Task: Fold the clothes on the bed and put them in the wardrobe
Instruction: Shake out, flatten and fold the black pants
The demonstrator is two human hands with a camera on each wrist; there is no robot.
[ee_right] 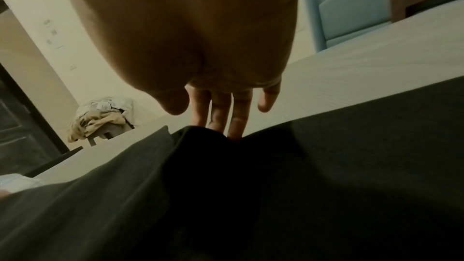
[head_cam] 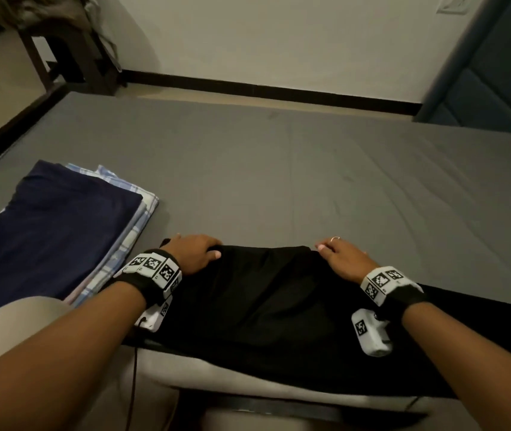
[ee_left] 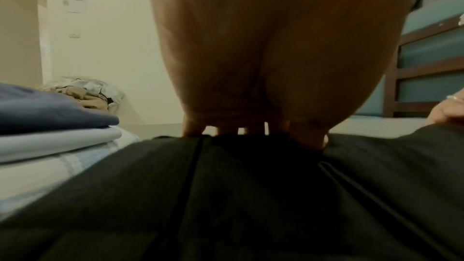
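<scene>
A black garment (head_cam: 263,300) lies flat along the near edge of the grey bed (head_cam: 310,169). My left hand (head_cam: 204,247) is at its far left corner, thumb on top and fingers curled over the edge, pinching the cloth (ee_left: 226,195). My right hand (head_cam: 338,248) is at the far right corner. In the right wrist view its fingers (ee_right: 220,114) are straight, with the tips at the garment's edge (ee_right: 251,186) and the thumb held off the cloth. On the left lies a folded stack with a navy piece (head_cam: 46,228) on top of checked shirts (head_cam: 136,219).
A dark wooden chair (head_cam: 61,57) piled with loose clothes (ee_right: 100,118) stands beyond the bed's far left corner. A teal padded headboard (head_cam: 481,73) rises on the right. Bare grey sheet stretches beyond the garment to the far wall.
</scene>
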